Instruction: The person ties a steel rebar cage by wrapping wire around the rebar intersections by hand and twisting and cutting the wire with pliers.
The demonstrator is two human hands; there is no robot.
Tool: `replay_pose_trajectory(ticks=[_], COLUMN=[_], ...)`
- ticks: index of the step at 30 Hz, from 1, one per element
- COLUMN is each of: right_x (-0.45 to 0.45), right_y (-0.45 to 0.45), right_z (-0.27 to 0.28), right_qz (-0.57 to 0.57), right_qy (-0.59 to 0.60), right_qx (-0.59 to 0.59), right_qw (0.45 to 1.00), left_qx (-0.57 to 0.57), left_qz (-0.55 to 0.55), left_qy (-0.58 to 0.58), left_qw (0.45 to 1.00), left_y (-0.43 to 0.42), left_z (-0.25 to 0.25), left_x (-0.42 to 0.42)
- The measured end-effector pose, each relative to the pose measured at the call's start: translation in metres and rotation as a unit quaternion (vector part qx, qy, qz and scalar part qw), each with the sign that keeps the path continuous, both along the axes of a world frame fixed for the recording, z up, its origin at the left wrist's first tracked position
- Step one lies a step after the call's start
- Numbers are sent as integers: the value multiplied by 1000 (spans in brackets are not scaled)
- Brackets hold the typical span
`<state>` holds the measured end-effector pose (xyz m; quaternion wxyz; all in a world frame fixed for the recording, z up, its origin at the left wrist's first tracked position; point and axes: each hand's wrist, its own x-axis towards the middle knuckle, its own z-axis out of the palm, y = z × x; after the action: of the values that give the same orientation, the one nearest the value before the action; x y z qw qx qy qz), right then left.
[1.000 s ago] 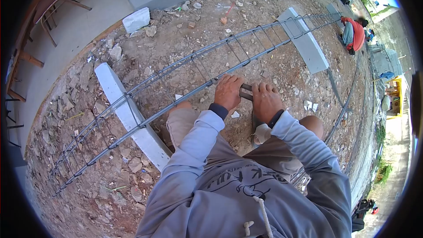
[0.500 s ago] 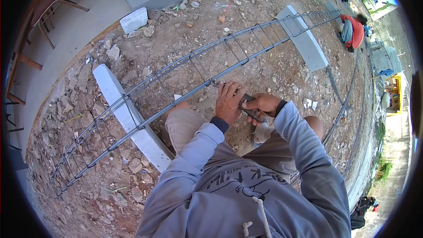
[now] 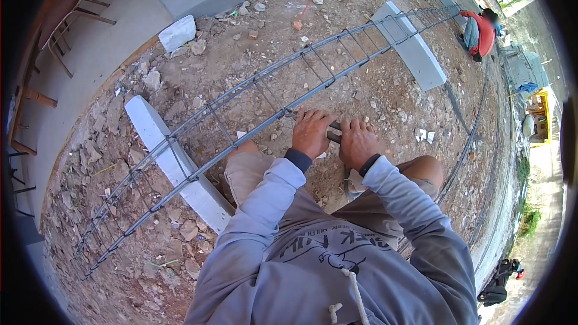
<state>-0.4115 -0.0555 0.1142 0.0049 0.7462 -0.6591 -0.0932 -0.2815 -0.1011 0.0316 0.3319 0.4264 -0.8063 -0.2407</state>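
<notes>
A long rebar cage [image 3: 265,121], made of long bars with square stirrups, slants across the view in front of me. Both hands are on dark metal pincers [image 3: 333,132]; two handles show between my hands. My left hand [image 3: 312,134] wraps over the front part, beside the cage's near bar. Closed around the handle ends is my right hand [image 3: 359,143]. The tool's tip points at the near bar by a stirrup joint; fingers partly hide it, and I cannot tell what it grips.
Two pale blocks, a near one [image 3: 177,162] and a far one [image 3: 410,48], support the cage over rubble-strewn soil. A person in red [image 3: 481,35] crouches at its far end. Chairs [image 3: 60,24] stand on the paved floor at left. Dark cables [image 3: 472,141] lie at right.
My right hand has turned palm-down and closed over the handles, which it held from the side before. My left hand stays near the same joint. The view has shifted slightly.
</notes>
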Motion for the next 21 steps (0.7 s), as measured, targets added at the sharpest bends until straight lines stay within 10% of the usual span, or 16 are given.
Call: replay_pose_trajectory(ticks=[8,12,16,20,21], right_x=[-19,-25,-25,-12,1], right_y=[-14,-16,-12,5,18], right_z=[-24,-25,-26,-20,23], right_qz=[-39,-250,-250,-63,-96], right_qy=[-198,-527,-576,-321,-290], right_qx=[196,463,492,165,159], right_qw=[960,668,603,931,939], left_qx=[-68,-122,-140,-107,-100], left_qz=[40,10,-52,-97,-100], left_qy=[3,9,-6,-38,-41], left_qw=[997,992,989,989,989], left_y=[24,34,17,10,8], left_z=[6,2,-5,11,17], left_x=[10,9,12,16,17])
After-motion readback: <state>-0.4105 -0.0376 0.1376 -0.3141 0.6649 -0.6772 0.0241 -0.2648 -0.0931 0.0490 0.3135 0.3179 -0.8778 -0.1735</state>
